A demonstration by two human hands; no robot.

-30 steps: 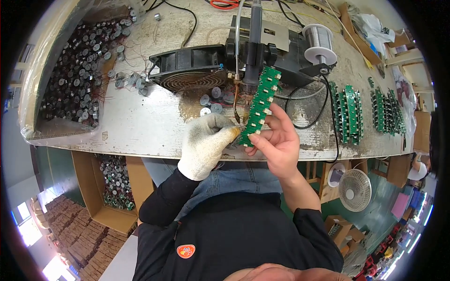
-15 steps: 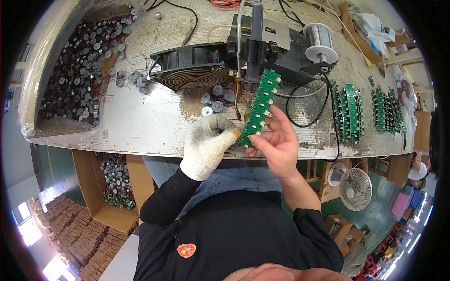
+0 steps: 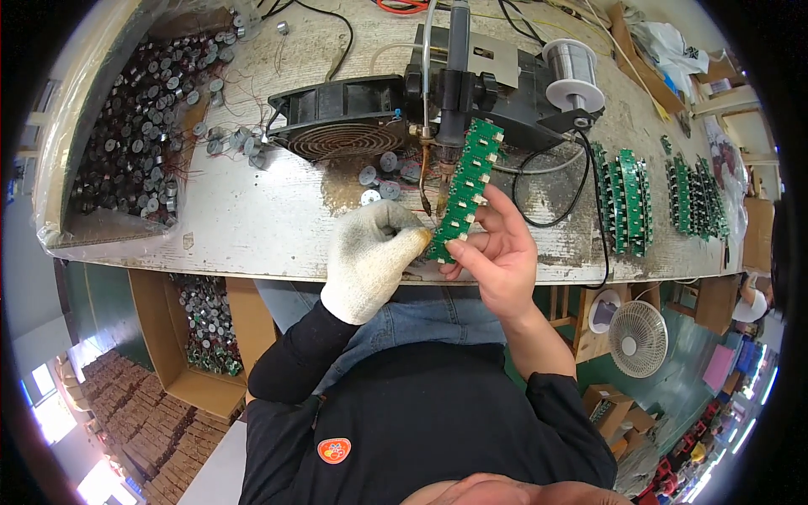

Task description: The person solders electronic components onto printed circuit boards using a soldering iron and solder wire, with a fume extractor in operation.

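A long green circuit board strip with white connectors along one edge is tilted in front of the soldering station. My bare right hand grips its lower part between thumb and fingers. In a white knit glove, my left hand is closed in a pinch at the board's lower left edge; whatever lies between its fingertips is hidden. Just above the left fingertips hangs the thin copper-coloured tip of a solder feed tube, beside the upright soldering iron. Several small round motors lie behind the left hand.
A black fan stands left of the iron, and a solder wire spool to its right. A plastic-lined box of motors is at left. Stacked green boards lie at right. Below the bench edge is a cardboard box.
The board has shifted slightly up, with its top end now a little higher. Both hands stay nearly in place, the left still pinching at the board's lower edge.
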